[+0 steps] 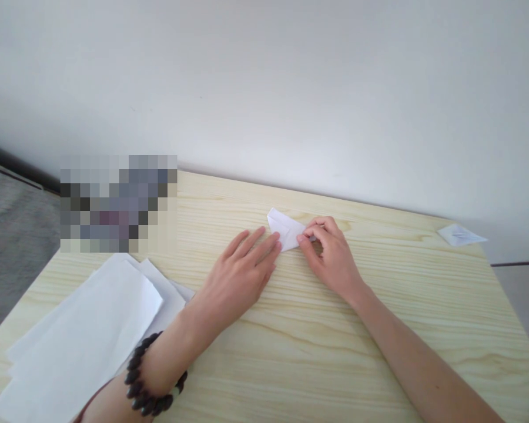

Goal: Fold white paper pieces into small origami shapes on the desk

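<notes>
A pile of white sheets (83,335) lies on the left part of the tabletop (379,352). It reaches out to the left edge and the near edge. Behind the sheets is a blurred patch, and I cannot tell what it is.

The left hand (238,276) wears dark beads (147,382) on the wrist, and the wrist lies over a corner of the sheets. This hand is flat, with its grip wide, and holds nothing. Its fingertips press on the left end of the paper (284,228).

The paper is small, white and folded. It lies in the middle of the tabletop, near the back edge and the wall (291,88). The right hand (330,258) touches its right end, and its grip is narrow, pinching the paper between thumb and finger.

Bare wood lies in front of both hands and to the right. A small white scrap (461,235) sits at the far right corner, right by the edge and well apart from the hands.
</notes>
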Available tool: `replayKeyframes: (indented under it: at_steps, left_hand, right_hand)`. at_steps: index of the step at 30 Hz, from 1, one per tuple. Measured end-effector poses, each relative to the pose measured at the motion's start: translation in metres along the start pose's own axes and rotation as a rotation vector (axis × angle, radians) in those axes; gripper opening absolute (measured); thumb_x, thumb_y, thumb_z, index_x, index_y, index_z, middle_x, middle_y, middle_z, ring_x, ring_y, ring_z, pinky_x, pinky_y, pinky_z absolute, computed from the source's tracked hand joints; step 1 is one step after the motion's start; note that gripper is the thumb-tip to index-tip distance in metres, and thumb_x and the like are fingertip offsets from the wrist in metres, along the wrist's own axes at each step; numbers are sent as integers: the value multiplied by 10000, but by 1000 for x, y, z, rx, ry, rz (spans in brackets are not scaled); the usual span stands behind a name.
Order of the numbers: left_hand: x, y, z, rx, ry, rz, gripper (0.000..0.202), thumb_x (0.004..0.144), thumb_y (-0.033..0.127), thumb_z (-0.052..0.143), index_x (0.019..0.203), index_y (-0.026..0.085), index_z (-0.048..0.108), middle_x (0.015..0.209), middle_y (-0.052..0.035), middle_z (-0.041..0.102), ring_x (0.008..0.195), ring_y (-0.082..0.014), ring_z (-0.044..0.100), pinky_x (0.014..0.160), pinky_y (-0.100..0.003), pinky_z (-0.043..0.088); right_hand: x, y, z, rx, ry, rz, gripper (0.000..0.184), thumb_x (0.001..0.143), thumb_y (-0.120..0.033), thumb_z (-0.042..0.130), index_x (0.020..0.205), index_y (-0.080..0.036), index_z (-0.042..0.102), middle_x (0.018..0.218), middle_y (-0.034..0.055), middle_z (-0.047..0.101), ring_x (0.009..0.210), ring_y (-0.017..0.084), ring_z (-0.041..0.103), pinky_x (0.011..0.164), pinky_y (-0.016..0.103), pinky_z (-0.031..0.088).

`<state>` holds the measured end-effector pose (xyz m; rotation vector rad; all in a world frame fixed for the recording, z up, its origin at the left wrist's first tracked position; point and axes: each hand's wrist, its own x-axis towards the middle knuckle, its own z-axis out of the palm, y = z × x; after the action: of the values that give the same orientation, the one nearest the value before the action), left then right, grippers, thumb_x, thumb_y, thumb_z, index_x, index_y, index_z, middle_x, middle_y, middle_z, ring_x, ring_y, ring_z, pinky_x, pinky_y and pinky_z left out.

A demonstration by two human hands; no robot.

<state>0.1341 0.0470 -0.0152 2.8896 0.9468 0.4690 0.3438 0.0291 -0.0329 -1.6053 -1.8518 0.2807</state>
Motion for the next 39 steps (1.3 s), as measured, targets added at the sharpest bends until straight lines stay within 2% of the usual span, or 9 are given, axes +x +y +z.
replayKeyframes:
  at_steps: [4, 12, 15, 19, 39]
  left_hand:
    - [0, 4, 0, 38, 13, 1, 309, 940, 165, 432, 1196, 117, 600, 1292, -102, 609, 1273, -281, 496, 1059, -467, 422]
    - [0, 6, -1, 29, 83, 37, 310, 915, 145, 482, 1203, 85, 580, 1209, -90, 649, 1228, -267, 534, 1029, -411, 476]
    - [0, 7, -2, 18, 66, 36, 376, 903, 121, 491, 1276, 119, 539, 1229, -76, 638, 1242, -265, 523, 1025, -417, 482]
    - [-1, 7, -2, 26, 35, 34, 367, 894, 122, 508, 1254, 158, 571, 1236, -74, 633, 1244, -280, 522, 1015, -437, 489]
    - [2, 10, -2, 66, -6, 28, 338, 907, 140, 491, 1231, 129, 589, 1221, -78, 636, 1238, -289, 520, 1010, -444, 483]
  right_hand:
    - [0, -2, 4, -62, 8, 24, 128, 898, -289, 510, 819, -203, 561, 968, 94, 540, 909, 234, 561, 825, 406, 463]
    - [0, -4, 6, -163, 20, 47, 131, 888, -287, 503, 808, -192, 545, 976, 95, 545, 907, 238, 562, 824, 404, 464]
    - [0, -4, 6, -152, 21, 45, 127, 885, -285, 505, 799, -197, 535, 975, 93, 539, 926, 239, 562, 844, 408, 464]
    - [0, -4, 6, -153, 18, 40, 131, 887, -287, 506, 797, -195, 530, 982, 98, 537, 932, 246, 564, 846, 418, 465]
    - [1, -2, 8, -176, 27, 32, 178, 901, -321, 492, 790, -189, 535, 986, 114, 548, 909, 252, 563, 808, 428, 477]
